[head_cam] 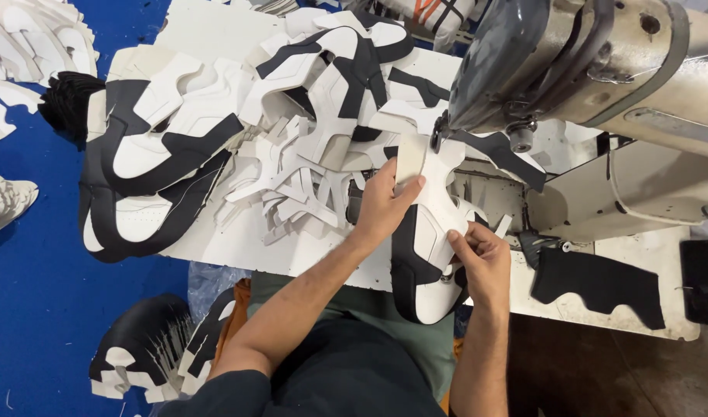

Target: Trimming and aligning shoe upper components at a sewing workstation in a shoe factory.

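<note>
Two hands feeding a shoe upper at a sewing machine.
Big grey metal sewing machine (601,69) top right over white worktable (215,31); heap of black-and-white cut shoe-upper pieces (238,147) to the left. Black-and-white leather shoe upper (427,255) at table's front edge under the machine head. Left hand (381,205) pinches its beige strip, right hand (481,262) grips its near edge; hands apart.

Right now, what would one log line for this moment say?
left hand: presses white strip | right hand: grips black-and-white shoe upper | at sewing machine | cut pieces piled left
</note>
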